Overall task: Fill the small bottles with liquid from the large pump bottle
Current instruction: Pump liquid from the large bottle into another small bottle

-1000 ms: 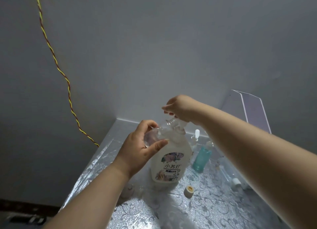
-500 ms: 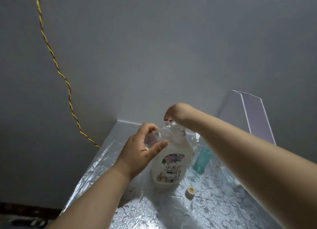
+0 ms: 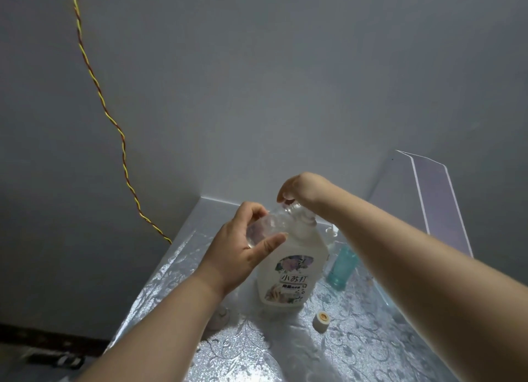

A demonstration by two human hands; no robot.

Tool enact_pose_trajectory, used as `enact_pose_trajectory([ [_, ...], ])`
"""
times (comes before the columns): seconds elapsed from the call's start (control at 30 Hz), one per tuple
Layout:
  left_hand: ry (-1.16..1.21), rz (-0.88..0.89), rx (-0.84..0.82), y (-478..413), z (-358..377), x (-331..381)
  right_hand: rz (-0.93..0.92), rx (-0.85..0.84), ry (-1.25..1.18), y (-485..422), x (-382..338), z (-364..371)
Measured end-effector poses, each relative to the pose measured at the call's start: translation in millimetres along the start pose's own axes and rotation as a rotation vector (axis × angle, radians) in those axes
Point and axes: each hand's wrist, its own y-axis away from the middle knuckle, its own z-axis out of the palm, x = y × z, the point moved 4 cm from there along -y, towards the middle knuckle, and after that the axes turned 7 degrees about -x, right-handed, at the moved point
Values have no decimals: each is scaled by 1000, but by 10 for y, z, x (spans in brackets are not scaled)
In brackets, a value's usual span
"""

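Plain grey walls (image 3: 257,81), dimly lit and darker toward the left of the frame, rose behind a table (image 3: 357,338) in the lower half. The table was draped in a glossy silver cover whose floral scroll pattern caught the light. A twisted yellow-and-red cord (image 3: 100,95) ran down the wall from the upper left to the table's far left edge. A pale translucent panel (image 3: 440,198) stood at the right, against the wall. A dark strip (image 3: 43,336) crossed the lower left corner, above a blurred dark object (image 3: 57,360).
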Motion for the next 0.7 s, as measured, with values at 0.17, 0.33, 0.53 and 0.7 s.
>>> enact_pose_trajectory([
  [0.17, -8, -28, -18, 0, 3, 28, -14, 163, -127, 120, 37, -101],
  [0.33, 17, -40, -21, 7, -11, 64, -37, 90, -48, 143, -44, -149],
  [0.53, 67, -45, 6, 24, -6, 104, 13, -15, -51, 15, 11, -12],
  [0.7, 102, -31, -5, 32, -24, 86, 64, 66, -169, -44, 84, 12],
])
